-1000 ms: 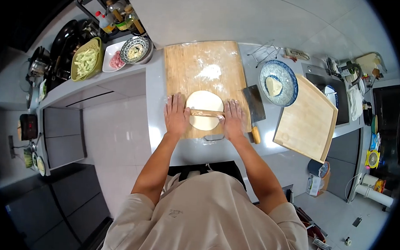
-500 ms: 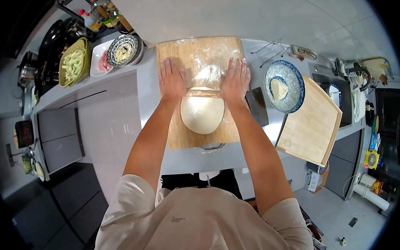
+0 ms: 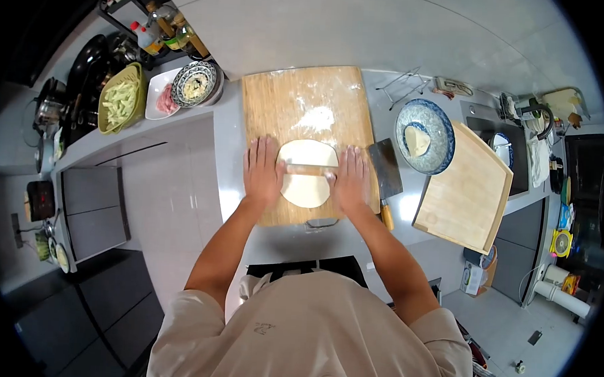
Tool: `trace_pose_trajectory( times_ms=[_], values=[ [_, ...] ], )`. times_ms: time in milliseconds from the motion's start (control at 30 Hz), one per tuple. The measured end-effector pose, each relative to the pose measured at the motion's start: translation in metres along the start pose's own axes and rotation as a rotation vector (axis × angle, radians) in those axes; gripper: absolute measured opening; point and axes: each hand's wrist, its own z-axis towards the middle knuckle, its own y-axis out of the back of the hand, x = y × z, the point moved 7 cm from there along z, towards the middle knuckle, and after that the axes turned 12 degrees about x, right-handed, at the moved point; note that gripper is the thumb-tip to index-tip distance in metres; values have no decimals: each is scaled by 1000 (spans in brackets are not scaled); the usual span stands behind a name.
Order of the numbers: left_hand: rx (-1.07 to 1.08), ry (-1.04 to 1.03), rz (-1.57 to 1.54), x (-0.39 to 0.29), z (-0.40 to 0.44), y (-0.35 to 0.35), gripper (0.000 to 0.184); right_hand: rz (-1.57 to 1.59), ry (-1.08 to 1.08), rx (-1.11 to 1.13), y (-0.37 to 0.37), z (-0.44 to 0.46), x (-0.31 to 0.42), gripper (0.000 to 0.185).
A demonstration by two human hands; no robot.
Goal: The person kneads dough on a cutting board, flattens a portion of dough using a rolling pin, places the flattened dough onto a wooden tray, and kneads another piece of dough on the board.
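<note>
A wooden rolling pin lies across the middle of a flat sheet of pale dough, which shows above and below it. My left hand rests flat over the pin's left end, fingers stretched forward. Over the right end lies my right hand, also flat with its fingers extended. Both palms hide the ends of the pin. Beneath everything is a wooden board dusted with white flour.
Right of the board lies a cleaver. Beyond it are a blue-patterned bowl holding a dough piece and a wooden tray. At left stand a patterned bowl, a white dish with pink meat and a yellow-green basket.
Both hands have drawn back toward my body with the rolling pin, which has moved from the dough's far edge to its middle. More of the dough shows beyond the pin.
</note>
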Motion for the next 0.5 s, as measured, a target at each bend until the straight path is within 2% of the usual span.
trace_pose_trajectory(
  times_ms=[200, 300, 400, 500],
  values=[
    [-102, 122, 17, 14, 115, 13, 63, -7, -92, -131, 47, 110, -8, 75],
    [-192, 119, 22, 19, 158, 27, 61, -66, -33, -318, 77, 144, -2, 75],
    [-242, 62, -3, 13, 157, 31, 57, -161, -29, -336, 91, 146, 5, 76],
    [-229, -124, -37, 8, 125, 16, 50, 8, 70, -321, 61, 107, 3, 78]
  ],
)
